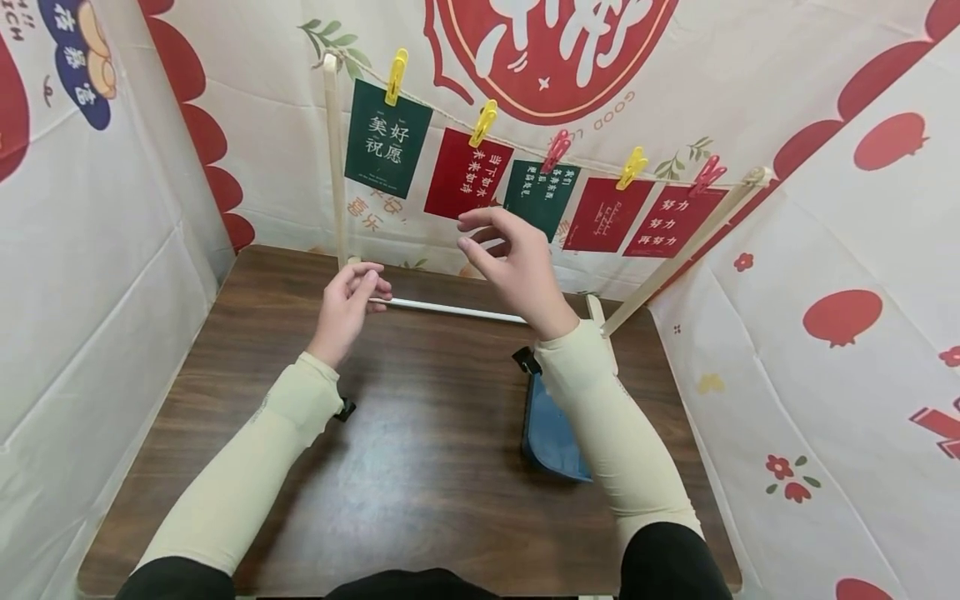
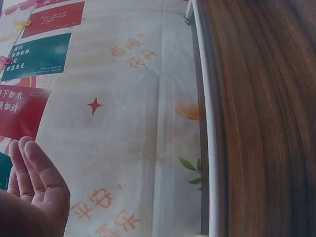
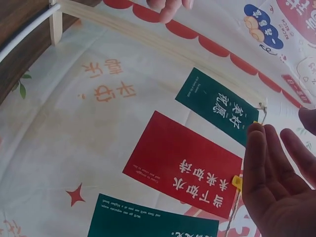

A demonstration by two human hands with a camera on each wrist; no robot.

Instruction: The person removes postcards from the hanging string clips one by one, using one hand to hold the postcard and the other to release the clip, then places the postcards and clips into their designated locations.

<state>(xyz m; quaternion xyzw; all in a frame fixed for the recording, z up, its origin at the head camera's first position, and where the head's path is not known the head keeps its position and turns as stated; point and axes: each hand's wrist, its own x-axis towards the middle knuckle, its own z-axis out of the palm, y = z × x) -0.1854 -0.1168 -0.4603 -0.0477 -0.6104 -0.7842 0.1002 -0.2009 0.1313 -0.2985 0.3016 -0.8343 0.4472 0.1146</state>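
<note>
Left hand (image 1: 347,307) empty, fingers loosely bent — right hand (image 1: 519,262) also empty, relaxed, near five hanging cards (image 1: 542,200) — all pegged.

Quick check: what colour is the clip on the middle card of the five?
Pinkish red. That clip shows best in the head view.

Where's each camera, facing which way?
Head: on the head, facing forward and down at a brown wooden table; left hand, right hand and pale fabric sleeves show.
Left wrist: on that wrist, facing a white printed backdrop; left hand shows.
Right wrist: likewise, facing rectangular red and green cards; right hand, left fingers show.
Wrist views share that backdrop.
</note>
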